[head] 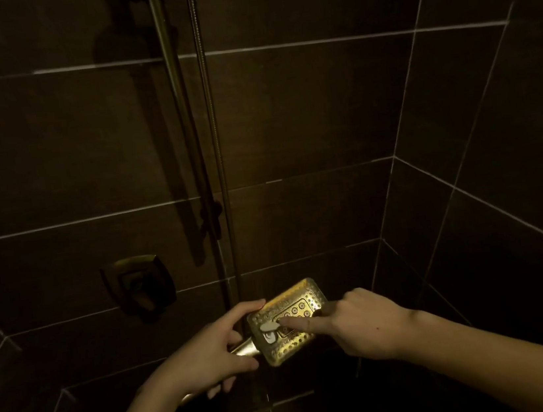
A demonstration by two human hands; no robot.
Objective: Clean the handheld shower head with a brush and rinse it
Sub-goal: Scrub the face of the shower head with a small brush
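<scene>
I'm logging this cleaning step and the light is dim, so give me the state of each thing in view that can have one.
shower head: off its wall mount, held face up, no water visible.
brush: pale head pressed on the shower head's face.
left hand: gripping the shower head by its handle and edge.
right hand: closed on the brush, forefinger extended along it.
hose: hanging straight down the wall.
wall valve handle: setting cannot be told.

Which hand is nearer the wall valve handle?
Left. The left hand grips the shower head handle just below and right of the valve handle; the right hand is farther right, beyond the head.
</scene>
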